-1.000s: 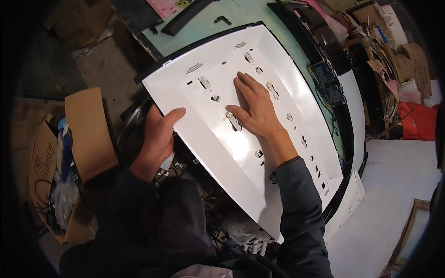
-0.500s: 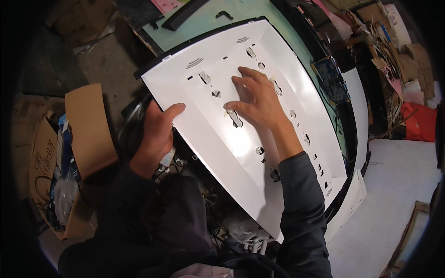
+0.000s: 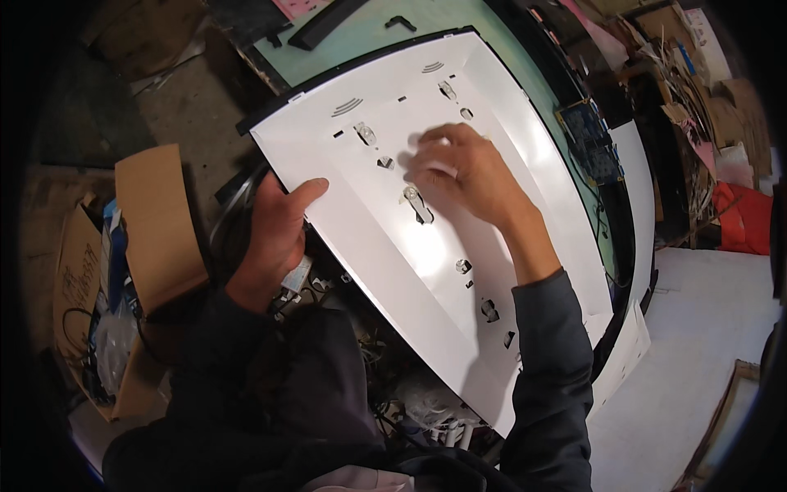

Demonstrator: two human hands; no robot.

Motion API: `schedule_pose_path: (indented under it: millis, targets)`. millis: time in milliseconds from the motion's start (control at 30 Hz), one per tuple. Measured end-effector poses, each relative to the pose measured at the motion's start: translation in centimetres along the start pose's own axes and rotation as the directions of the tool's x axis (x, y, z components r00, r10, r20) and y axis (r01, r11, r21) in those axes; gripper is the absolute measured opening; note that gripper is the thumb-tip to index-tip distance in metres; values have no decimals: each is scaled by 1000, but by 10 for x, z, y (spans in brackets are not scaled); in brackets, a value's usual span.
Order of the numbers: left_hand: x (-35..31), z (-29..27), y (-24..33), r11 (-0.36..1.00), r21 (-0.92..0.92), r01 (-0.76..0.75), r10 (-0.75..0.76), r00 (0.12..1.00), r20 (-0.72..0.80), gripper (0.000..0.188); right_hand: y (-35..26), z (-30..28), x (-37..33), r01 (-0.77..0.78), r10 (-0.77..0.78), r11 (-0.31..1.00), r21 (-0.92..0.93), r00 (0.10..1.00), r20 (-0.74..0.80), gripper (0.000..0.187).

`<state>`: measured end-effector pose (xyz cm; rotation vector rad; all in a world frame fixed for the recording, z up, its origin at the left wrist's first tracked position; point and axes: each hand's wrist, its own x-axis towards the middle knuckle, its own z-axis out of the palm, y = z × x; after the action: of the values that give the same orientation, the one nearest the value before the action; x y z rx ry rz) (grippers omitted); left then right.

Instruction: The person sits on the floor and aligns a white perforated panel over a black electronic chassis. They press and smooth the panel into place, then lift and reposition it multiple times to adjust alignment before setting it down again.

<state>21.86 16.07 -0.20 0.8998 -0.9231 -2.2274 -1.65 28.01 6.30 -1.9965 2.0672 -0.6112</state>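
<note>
A large white reflector sheet (image 3: 328, 221) in a black frame, apparently the backlight tray of a flat screen, lies tilted across my lap and the bench. My left hand (image 3: 283, 221) is clamped on its left edge, thumb on top and fingers hidden underneath. Over the middle of the sheet hovers my right hand (image 3: 471, 168), its bent fingers slightly blurred, with no object visible in them. Just below its thumb, a clear LED lens (image 3: 411, 195) shows through a cutout. Several more lenses and cutouts run along the sheet, some covered by my right arm.
An open cardboard box (image 3: 168, 230) with cables and plastic bags stands at left. Beyond the tray lie a pale green surface (image 3: 361, 33), a black bar (image 3: 328, 25) and a blue circuit board (image 3: 589, 139). Cardboard scraps and a red bag (image 3: 742, 217) sit at right.
My right hand has lifted off the sheet near the middle lens and shifted slightly right, its fingers more curled. My left hand keeps its hold on the edge.
</note>
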Motion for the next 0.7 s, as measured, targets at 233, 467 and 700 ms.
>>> schedule_pose_path:
  millis: [233, 467, 700]
  targets:
    - [1, -1, -3, 1000, -20, 1, -1, 1000, 13, 41, -28, 9, -7, 218, -144, 902, -372, 966, 216, 8]
    - [1, -2, -2, 1000, -17, -12, 12, 1000, 10, 42, -29, 9, -6, 318, -198, 834, -451, 935, 294, 10]
    - [1, -2, 0, 1000, -2, -19, 19, 1000, 21, 43, -27, 17, 1, 430, -229, 695, -576, 892, 389, 14]
